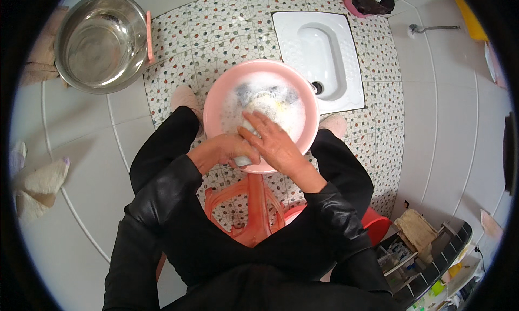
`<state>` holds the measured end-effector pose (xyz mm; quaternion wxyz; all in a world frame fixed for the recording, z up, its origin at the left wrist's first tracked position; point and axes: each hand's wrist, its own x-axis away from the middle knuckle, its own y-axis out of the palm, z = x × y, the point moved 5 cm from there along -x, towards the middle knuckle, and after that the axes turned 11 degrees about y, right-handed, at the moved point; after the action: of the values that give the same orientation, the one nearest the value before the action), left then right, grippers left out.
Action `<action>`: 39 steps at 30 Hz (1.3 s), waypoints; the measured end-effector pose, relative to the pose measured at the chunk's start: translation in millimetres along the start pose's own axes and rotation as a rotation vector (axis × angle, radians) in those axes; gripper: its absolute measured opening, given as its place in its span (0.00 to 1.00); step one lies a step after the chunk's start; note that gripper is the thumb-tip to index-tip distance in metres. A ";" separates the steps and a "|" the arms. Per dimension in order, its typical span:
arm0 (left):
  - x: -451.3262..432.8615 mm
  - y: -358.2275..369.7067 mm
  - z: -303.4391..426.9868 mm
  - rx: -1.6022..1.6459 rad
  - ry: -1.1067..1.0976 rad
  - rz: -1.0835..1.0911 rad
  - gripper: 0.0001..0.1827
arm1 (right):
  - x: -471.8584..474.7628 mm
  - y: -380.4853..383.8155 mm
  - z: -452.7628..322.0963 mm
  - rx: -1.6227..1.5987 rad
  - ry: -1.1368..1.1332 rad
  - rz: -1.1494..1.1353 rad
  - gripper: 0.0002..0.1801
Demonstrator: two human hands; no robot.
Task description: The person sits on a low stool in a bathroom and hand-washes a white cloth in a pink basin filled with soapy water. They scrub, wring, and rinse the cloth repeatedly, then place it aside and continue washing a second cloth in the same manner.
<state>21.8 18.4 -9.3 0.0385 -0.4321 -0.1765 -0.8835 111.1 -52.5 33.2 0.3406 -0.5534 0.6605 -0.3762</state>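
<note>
A pink plastic basin point(261, 167) with soapy water stands on the floor between my feet. Over its near side, my left hand point(229, 149) is closed around a wet whitish cloth point(242, 161). My right hand point(271, 143) lies against the left, its fingers bent over part of the same pale cloth. How much of the cloth is inside the hands is hidden. Beyond the fingers, white suds point(259, 78) cover the water. A dark grey cloth point(243, 93) and a light fabric bulge point(263, 102) show through the foam.
A white squat toilet point(292, 47) adjoins the basin's far right. An orange plastic stool point(256, 205) stands below the basin. At upper left is a steel bowl point(97, 47). A red bucket point(375, 226) and a black rack point(442, 254) are at lower right, a lined bin point(357, 7) at the far right.
</note>
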 end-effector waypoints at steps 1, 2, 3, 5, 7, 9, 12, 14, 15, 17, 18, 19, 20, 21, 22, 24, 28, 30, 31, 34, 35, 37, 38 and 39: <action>-5.3 -0.6 -4.8 -0.001 0.020 -0.035 0.15 | 0.4 6.2 3.7 -0.045 0.050 -0.096 0.24; -14.1 -4.6 -14.3 -0.002 0.039 -0.071 0.17 | 1.3 14.2 9.3 -0.091 0.100 -0.191 0.23; -16.1 -3.9 -12.5 -0.002 0.058 -0.109 0.19 | 3.7 22.4 14.3 -0.137 0.152 -0.289 0.21; -24.4 -9.4 -8.0 -0.217 0.076 -0.067 0.20 | 5.7 23.3 20.2 -0.070 0.154 -0.144 0.18; -29.0 -11.3 0.6 -0.445 0.249 0.009 0.21 | 4.4 30.9 24.8 -0.003 0.260 -0.201 0.18; -32.4 -3.8 13.5 -0.691 0.580 0.104 0.22 | 3.1 34.3 31.4 -0.043 0.354 -0.201 0.18; -33.3 -6.3 8.5 -0.822 0.355 0.274 0.19 | 0.9 36.6 38.6 -0.090 0.451 -0.209 0.20; -49.8 -15.6 -12.5 -0.929 0.331 0.273 0.15 | -5.3 41.5 35.0 -0.126 0.451 -0.224 0.22; -51.5 -14.0 -8.3 -0.985 0.325 0.260 0.14 | -4.2 43.1 37.7 -0.136 0.449 -0.230 0.23; -46.1 -10.6 -4.8 -1.014 0.331 0.292 0.11 | -0.3 47.8 44.4 -0.172 0.480 -0.278 0.25; -40.0 -7.2 1.4 -1.028 0.334 0.311 0.09 | -0.5 46.8 46.0 -0.196 0.511 -0.319 0.25; -35.7 -4.7 5.8 -1.028 0.390 0.362 0.08 | -1.1 46.3 47.4 -0.220 0.542 -0.360 0.25; -31.8 -2.4 9.5 -1.026 0.447 0.413 0.07 | -2.5 45.1 50.3 -0.233 0.584 -0.384 0.25; -28.6 -1.8 12.7 -1.023 0.502 0.466 0.06 | -7.2 38.9 50.8 -0.246 0.624 -0.408 0.25; -29.0 -4.3 14.5 -0.988 0.529 0.500 0.06 | -9.8 36.1 52.3 -0.258 0.665 -0.433 0.25; -31.8 -12.8 21.4 -0.917 0.585 0.567 0.06 | -13.6 25.1 56.2 -0.475 0.599 -0.280 0.28; -35.5 -26.7 10.6 -0.111 0.219 0.198 0.13 | -17.4 -11.9 68.6 -0.996 0.708 -0.432 0.35; -14.1 -14.5 36.0 0.134 0.191 0.090 0.12 | -18.8 -16.6 74.7 -1.171 0.662 -0.413 0.33; -9.9 -5.8 43.5 0.254 0.177 0.024 0.11 | -17.7 -15.2 79.4 -1.326 0.671 -0.345 0.36; -6.4 12.0 45.0 0.563 0.196 -0.252 0.10 | -25.1 0.4 70.7 -1.797 0.599 -0.179 0.46; -6.6 16.9 45.6 0.653 0.207 -0.329 0.10 | -27.8 4.1 65.2 -1.929 0.539 -0.192 0.43; -3.6 20.6 42.5 0.687 0.175 -0.329 0.11 | -40.0 0.7 44.5 -2.201 0.404 -0.244 0.38; -0.6 21.6 42.1 0.681 0.176 -0.323 0.10 | -40.3 0.8 40.9 -2.181 0.518 -0.176 0.31; 0.4 24.5 46.7 0.669 0.181 -0.336 0.10 | -38.6 2.6 46.2 -2.092 0.549 -0.176 0.28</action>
<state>62.0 11.7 24.1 0.0475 -0.2810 -0.5192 -0.8057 155.9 -19.7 9.9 -0.4877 -0.5119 0.6655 0.2392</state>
